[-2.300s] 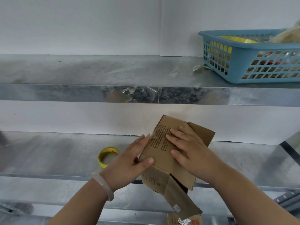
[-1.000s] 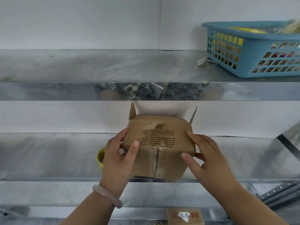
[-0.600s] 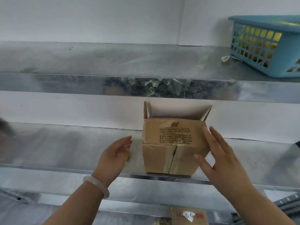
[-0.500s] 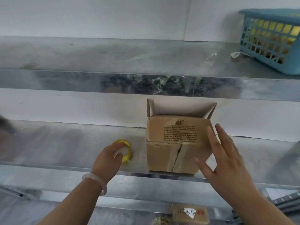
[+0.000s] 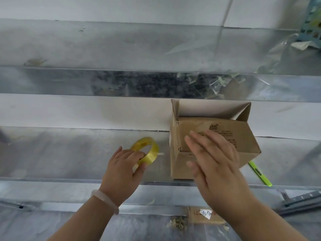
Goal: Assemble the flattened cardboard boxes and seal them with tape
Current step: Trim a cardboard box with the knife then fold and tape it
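— Where's the cardboard box (image 5: 243, 136)?
— Upright on the metal shelf (image 5: 60, 150), its back and side flaps up.
— And the hands?
— The left hand (image 5: 121, 171) has its fingers curled round the yellow tape roll (image 5: 152, 153), which is tilted at the box's 9 o'clock. The right hand (image 5: 217, 167) has its fingers straight and spread, holding nothing, before the box's near face. Whether it touches, I can't tell.
— Anything else?
— A green tool (image 5: 258, 173) at the box's 4 o'clock.
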Demonstrator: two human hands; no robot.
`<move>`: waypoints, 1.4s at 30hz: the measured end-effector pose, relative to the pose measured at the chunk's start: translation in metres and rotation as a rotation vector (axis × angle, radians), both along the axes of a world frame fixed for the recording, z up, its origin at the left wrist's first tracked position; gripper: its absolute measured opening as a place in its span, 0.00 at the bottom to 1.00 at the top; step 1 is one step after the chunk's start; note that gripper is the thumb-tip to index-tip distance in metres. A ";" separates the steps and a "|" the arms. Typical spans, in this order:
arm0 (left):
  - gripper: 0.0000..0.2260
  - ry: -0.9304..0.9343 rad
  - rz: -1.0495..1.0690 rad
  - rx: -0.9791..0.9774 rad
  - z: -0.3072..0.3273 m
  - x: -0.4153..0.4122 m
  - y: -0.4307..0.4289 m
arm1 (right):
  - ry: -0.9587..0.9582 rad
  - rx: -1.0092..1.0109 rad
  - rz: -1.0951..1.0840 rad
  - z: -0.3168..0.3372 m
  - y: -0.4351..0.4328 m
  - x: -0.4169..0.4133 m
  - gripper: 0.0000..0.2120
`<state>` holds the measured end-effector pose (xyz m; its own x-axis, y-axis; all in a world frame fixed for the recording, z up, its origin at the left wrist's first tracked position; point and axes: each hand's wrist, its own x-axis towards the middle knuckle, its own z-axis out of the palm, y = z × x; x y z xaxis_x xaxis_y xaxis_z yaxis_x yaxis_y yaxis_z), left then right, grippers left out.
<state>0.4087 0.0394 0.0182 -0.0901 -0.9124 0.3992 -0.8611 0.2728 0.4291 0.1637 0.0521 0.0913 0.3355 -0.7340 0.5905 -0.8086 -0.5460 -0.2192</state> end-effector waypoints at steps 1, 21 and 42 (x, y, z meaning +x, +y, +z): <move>0.10 0.020 -0.032 -0.041 0.014 -0.001 0.003 | 0.022 0.018 -0.012 0.006 -0.002 0.010 0.23; 0.18 -0.159 -0.139 -0.093 0.128 -0.037 0.005 | -0.209 0.391 -0.034 0.059 -0.015 0.010 0.04; 0.14 0.015 -0.262 -0.022 0.151 -0.055 0.014 | -1.219 0.811 0.126 0.065 -0.022 -0.025 0.08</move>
<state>0.3535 0.0535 0.1692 -0.3161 -0.8498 0.4219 -0.7534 0.4951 0.4327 0.1383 0.0306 0.1562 0.0284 -0.9996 -0.0014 0.1399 0.0054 -0.9901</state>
